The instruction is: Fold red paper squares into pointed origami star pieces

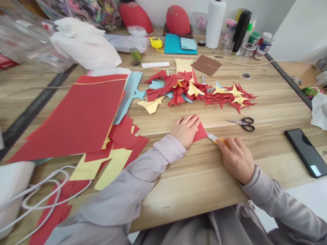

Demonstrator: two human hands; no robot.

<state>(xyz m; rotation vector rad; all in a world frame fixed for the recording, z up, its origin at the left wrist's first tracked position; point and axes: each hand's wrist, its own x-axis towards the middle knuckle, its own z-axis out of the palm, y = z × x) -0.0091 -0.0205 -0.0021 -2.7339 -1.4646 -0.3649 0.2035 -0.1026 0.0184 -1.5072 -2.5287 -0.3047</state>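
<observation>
My left hand (pixel 186 130) lies flat over a small piece of red paper (pixel 200 131), pressing it against the table. Its fingers are stretched out, close together. My right hand (pixel 237 157) is closed round the yellow handle of a utility knife (pixel 212 137), whose blade tip meets the paper's right corner. Black-handled scissors (pixel 245 123) rest beyond my right hand. Farther back sits a heap of red paper cutouts (pixel 176 89) with some blue pieces and several yellow paper stars (pixel 239 99) among them.
Large red sheets (pixel 76 119) and paper offcuts (pixel 114 163) cover the left side, near a white cable (pixel 58 190). A phone (pixel 308 153) lies at the right edge. Bottles, including a white one (pixel 215 23), and a yellow tape measure (pixel 155 43) stand along the back.
</observation>
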